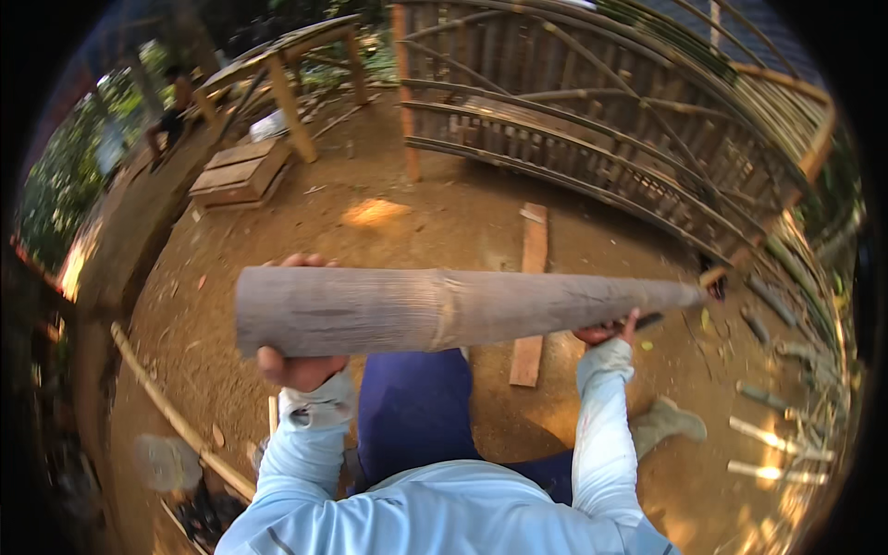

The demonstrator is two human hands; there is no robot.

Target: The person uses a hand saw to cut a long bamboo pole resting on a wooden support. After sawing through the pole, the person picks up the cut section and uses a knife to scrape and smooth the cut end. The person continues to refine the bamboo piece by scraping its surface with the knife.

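Note:
A thick grey-brown bamboo pole (370, 310) lies level across the view in front of me, with a ringed node near its middle. My left hand (301, 368) grips its wide left end from below, thumb on the near side and fingertips showing past the far side. Toward the far right end, my right hand (603, 335) holds the pole from beneath, most of its fingers hidden. Beside the right hand sticks out a short dark piece (650, 321) whose kind I cannot make out.
A wooden plank (529, 361) lies on the dirt floor beyond the pole. A slatted bamboo wall (573, 120) stands far right. Far left are a wooden box (239, 173) and a table (287, 102). A thin pole (176, 407) lies left; cut bamboo pieces (777, 439) lie right.

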